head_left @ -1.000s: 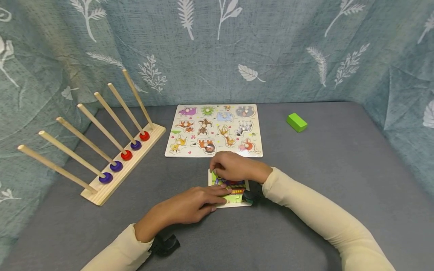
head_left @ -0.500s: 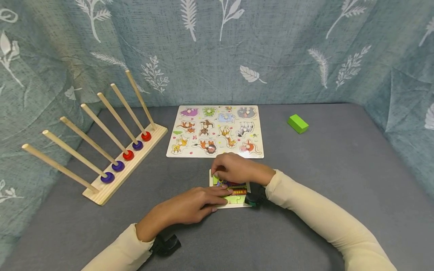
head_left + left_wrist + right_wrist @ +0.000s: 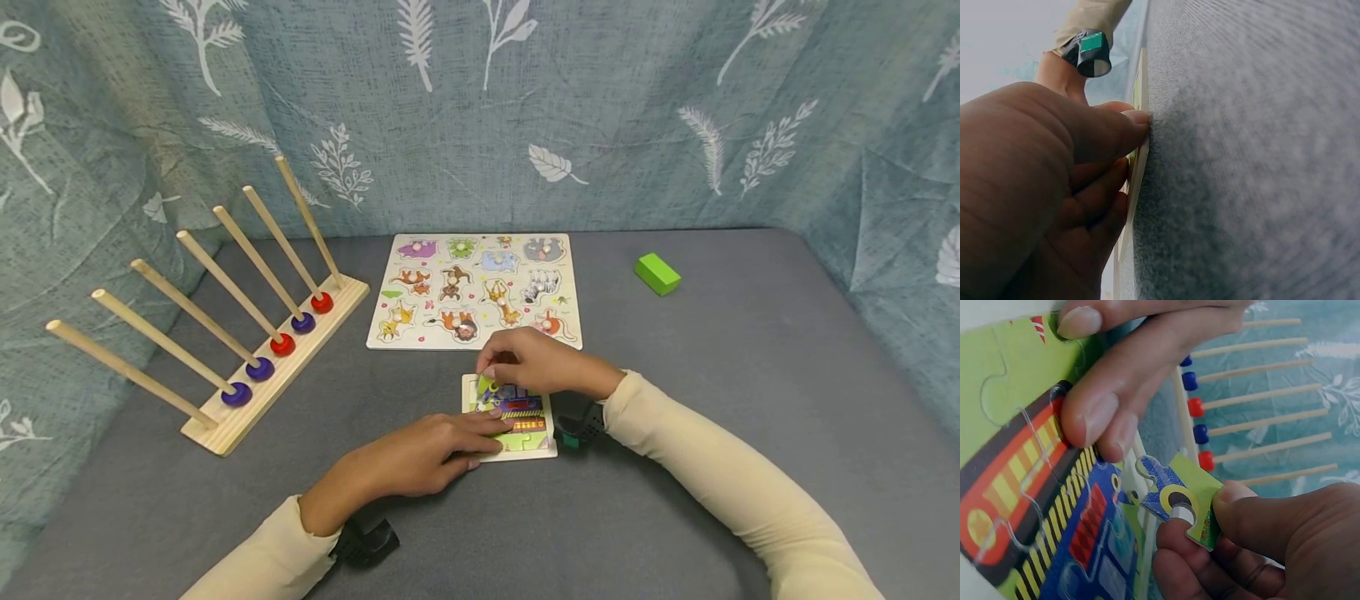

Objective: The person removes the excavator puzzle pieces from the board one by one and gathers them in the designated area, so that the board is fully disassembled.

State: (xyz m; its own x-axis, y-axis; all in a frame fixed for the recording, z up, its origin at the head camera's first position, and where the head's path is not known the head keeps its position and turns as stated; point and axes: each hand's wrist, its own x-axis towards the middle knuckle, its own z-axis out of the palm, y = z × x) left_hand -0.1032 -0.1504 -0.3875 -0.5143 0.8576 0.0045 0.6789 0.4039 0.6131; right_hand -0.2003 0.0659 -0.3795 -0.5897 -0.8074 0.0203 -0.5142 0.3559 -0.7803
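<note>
In the head view my left hand (image 3: 431, 450) lies over the lower left part of a small jigsaw puzzle (image 3: 525, 425), its fingers extended across the pieces. The left wrist view has that thumb (image 3: 1132, 119) at the edge of the puzzle's thin board (image 3: 1138, 165). My right hand (image 3: 536, 360) is above the puzzle's upper left corner. Between its thumb and fingers it pinches a green and blue jigsaw piece (image 3: 1194, 487), tilted and raised clear of the board in the right wrist view. Joined pieces there show a vehicle picture. Part of the puzzle is hidden under both hands.
Behind the puzzle lies an animal peg puzzle board (image 3: 480, 292). To the left stands a wooden rack (image 3: 277, 375) of upright pegs with red and purple beads. A green block (image 3: 657, 273) sits at the back right. A patterned curtain (image 3: 480, 125) hangs behind the table.
My right hand has shifted slightly up and to the right, lifting the jigsaw piece off the puzzle's upper left corner. The left hand has stayed in place.
</note>
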